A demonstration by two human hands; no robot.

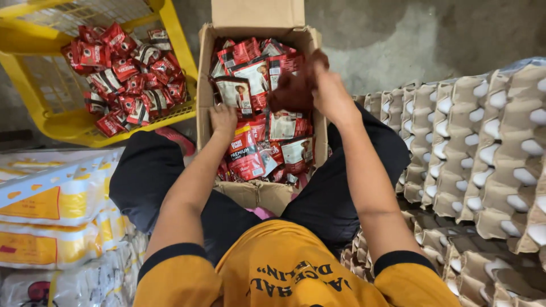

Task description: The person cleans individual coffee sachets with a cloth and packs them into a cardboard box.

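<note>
The right hand (330, 91), raised over the upper right corner of a cardboard box (206, 85) at the top centre of the frame, is closed around a blurred dark red sachet (293, 91), fingers curled and the packet hanging to the left of the palm. The left hand (223, 118) reaches into the left side of the same box, fingers spread flat on the heap of red-and-white sachets (256, 79); whether it has hold of any of them cannot be told.

The box, its flaps folded open, sits on the floor between the person's knees and is filled nearly to the rim with the sachets, lying loose and overlapping. Both forearms stretch forward from the lower centre of the frame, out of a yellow shirt with black-trimmed sleeves (284, 267), over black trousers.

At the upper left, a yellow plastic crate (62, 122) holds a pile of smaller red packets (125, 74). At the lower left lie stacked white-and-yellow bags (51, 199). Along the right side of the frame, stacks of grey-brown cardboard egg trays (478, 148) stand just beside the person's right leg.
</note>
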